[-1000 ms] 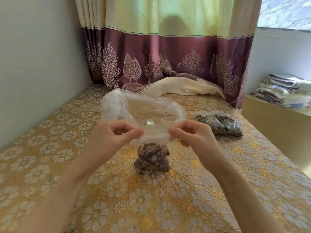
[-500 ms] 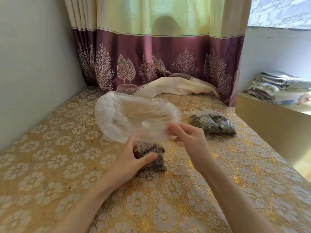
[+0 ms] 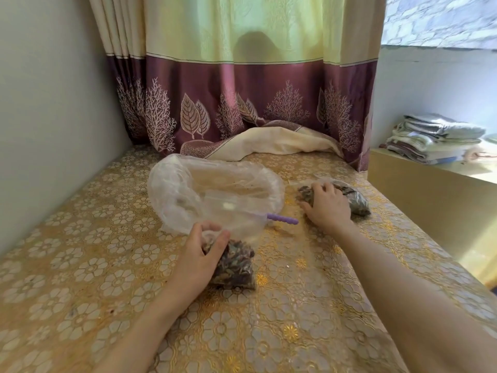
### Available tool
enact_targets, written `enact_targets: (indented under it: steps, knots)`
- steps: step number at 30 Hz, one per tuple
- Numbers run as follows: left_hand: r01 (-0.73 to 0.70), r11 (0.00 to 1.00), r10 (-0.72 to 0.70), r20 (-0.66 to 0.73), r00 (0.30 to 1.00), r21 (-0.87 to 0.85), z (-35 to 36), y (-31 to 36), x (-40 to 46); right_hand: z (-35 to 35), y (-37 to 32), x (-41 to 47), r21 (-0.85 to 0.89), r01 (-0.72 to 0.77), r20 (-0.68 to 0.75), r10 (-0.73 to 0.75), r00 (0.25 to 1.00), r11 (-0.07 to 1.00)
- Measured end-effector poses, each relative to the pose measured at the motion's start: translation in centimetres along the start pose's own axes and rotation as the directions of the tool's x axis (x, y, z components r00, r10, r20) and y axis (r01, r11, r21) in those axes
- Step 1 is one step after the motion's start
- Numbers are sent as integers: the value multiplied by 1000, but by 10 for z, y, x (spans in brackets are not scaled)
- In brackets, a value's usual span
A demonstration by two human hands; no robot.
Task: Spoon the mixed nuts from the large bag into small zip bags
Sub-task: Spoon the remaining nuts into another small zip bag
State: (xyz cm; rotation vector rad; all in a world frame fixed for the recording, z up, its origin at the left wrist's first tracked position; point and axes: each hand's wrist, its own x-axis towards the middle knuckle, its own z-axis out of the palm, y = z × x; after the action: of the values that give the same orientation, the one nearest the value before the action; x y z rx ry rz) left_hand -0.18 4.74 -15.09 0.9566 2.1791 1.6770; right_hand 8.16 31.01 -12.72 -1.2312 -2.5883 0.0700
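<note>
Now both hands are on filled zip bags, spoon idle.
Left hand (image 3: 197, 261) grips the near bag (image 3: 234, 266) on the counter (image 3: 80, 265), fingers (image 3: 215, 247) curled over its top; right hand (image 3: 326, 208) rests spread on the far bags (image 3: 355, 201). Best set the near bag beside those, sealed end checked. Spoon (image 3: 282, 219) pokes from the large bag (image 3: 215, 189), handle pointing right, long axis lying left-right.

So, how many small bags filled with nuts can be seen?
2. One small bag lies near, gripped by the left hand. The other bag lies far right under the right hand.
</note>
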Motion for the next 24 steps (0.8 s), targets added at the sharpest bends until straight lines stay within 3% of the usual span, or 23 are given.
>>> enact_targets:
  steps: [2,5,10,13,18,24]
  knots:
    - [-7,1000,7,-4,1000,0,0,-1,1,2,-1,2,-60,-19,-12,18,1000,998]
    - [6,1000,-6,-9,1000,-10,-1,-3,4,1,-7,-6,14,-54,-61,54,997,998]
    - [13,1000,-12,-36,999,26,1,-2,6,0,1,-26,22,39,-97,-37,995,999]
    - [-3,998,5,-44,999,63,1,-2,6,-4,-2,-25,117,30,-75,-22,997,993]
    - [13,997,-10,-44,999,76,3,1,0,5,0,-26,95,66,-115,-55,992,993]
    - [192,970,-186,-59,981,146,9,3,3,4,15,-19,207,129,-33,-125,992,970]
